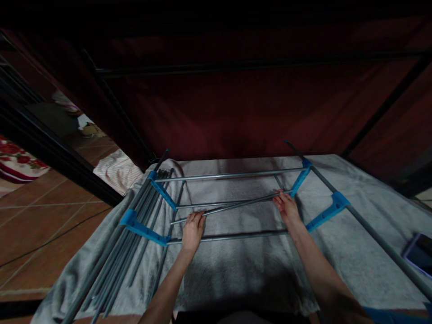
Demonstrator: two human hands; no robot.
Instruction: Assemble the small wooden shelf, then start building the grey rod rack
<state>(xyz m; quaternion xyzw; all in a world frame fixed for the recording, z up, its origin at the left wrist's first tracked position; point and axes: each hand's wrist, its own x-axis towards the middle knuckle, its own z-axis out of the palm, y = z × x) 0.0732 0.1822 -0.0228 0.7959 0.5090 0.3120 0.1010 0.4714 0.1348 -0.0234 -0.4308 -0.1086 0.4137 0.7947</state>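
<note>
A thin grey metal tube [236,205] slants across the middle of a frame of grey tubes and blue plastic brackets. Near its left end, my left hand [193,229] is closed around it. The fingers of my right hand [285,207] pinch the same tube close to its right end, beside a blue bracket [298,183]. Two fixed crossbars, an upper one [229,175] and a lower one [236,236], join the frame's sides. On the left are two more blue brackets, one higher [164,192] and one lower [145,230].
Several loose grey tubes [126,247] lie at the left on a grey blanket [236,270]. A dark red panel [229,112] stands behind the frame. A phone-like dark object [420,253] rests at the right edge. Tiled floor [43,220] shows at the left.
</note>
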